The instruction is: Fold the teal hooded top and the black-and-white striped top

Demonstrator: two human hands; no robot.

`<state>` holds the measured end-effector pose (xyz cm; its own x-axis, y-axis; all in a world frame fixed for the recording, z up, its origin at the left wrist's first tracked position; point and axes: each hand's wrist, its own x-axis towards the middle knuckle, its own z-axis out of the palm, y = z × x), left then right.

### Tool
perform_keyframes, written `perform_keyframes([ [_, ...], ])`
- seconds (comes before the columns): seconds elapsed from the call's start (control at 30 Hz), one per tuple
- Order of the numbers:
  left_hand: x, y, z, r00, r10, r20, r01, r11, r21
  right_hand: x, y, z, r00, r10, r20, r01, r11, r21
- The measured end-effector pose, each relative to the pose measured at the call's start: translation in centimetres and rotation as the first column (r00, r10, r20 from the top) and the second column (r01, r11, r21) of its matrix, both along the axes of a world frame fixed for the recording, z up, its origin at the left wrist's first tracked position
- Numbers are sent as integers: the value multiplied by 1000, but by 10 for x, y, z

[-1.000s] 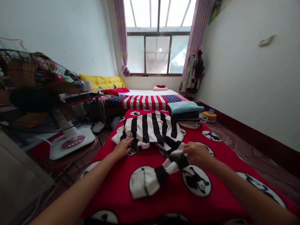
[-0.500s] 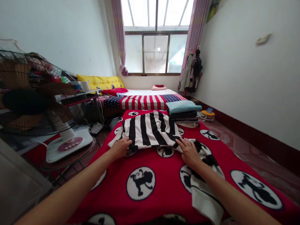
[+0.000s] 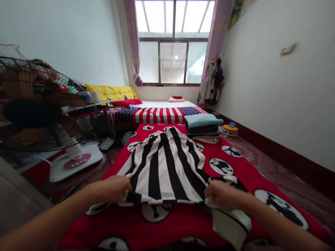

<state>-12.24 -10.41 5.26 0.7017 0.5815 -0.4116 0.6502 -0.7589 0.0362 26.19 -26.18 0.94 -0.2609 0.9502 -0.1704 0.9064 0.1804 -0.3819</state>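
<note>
Both hands, left hand (image 3: 115, 187) and right hand (image 3: 222, 194), are clenched on the near corners of the striped garment (image 3: 167, 164) spread over the red blanket (image 3: 183, 223); likely mid-fold, the next move needs an even lift; beyond the garment, 1 folded stack (image 3: 202, 128).

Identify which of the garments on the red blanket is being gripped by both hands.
The black-and-white striped garment, spread out flat: the left hand and right hand pinch its near corners. The other clothes sit untouched in the folded stack at the blanket's far right.
</note>
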Motion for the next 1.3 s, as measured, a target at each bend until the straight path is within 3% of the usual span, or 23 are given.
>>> perform_keyframes([
  [0.07,5,1,-3,1000,-26,-15,24,992,-127,-2,-4,8,997,36,-75,-47,987,-151],
  [0.17,26,8,-1,987,-44,158,86,959,-268,5,13,25,922,-35,-387,-106,935,-338],
  [0.2,37,11,-2,967,-34,253,106,955,-276,10,25,26,870,-113,-479,-60,942,-332],
  [0.27,63,16,-11,891,-23,454,127,971,-200,24,52,18,737,-309,-600,260,951,-170],
  [0.3,77,18,-20,839,-26,544,114,985,-128,30,66,9,649,-409,-641,491,869,-58],
  [0.33,91,18,-32,791,-37,611,84,995,-48,36,79,-2,551,-490,-675,678,735,21],
  [0.4,116,19,-62,732,-28,681,0,999,40,44,100,-26,445,-568,-692,817,574,54],
  [0.43,125,18,-78,726,-17,687,-34,998,61,44,108,-36,420,-587,-692,838,543,48],
  [0.53,142,16,-117,746,-36,666,-100,981,165,38,121,-57,388,-586,-712,850,525,31],
  [0.6,143,13,-130,756,-75,650,-110,965,239,33,124,-58,377,-560,-738,846,533,27],
  [0.7,136,11,-134,774,-102,624,-89,959,268,41,122,-43,370,-521,-769,849,526,52],
  [0.8,131,11,-133,770,-118,627,-76,959,274,68,107,-26,377,-542,-751,887,446,123],
  [0.9,129,9,-133,765,-124,632,-75,958,278,91,82,-27,418,-634,-650,900,389,199],
  [1.0,128,6,-132,775,-125,620,-55,963,263,99,62,-42,500,-789,-358,865,429,261],
  [1.1,124,3,-130,766,-136,628,-30,969,246,100,57,-50,549,-836,-20,803,520,291],
  [1.23,119,-1,-128,750,-127,650,-34,973,229,102,67,-36,670,-685,287,672,724,157],
  [1.3,118,-3,-127,748,-123,652,-33,975,222,104,73,-26,711,-615,341,638,768,56],
])
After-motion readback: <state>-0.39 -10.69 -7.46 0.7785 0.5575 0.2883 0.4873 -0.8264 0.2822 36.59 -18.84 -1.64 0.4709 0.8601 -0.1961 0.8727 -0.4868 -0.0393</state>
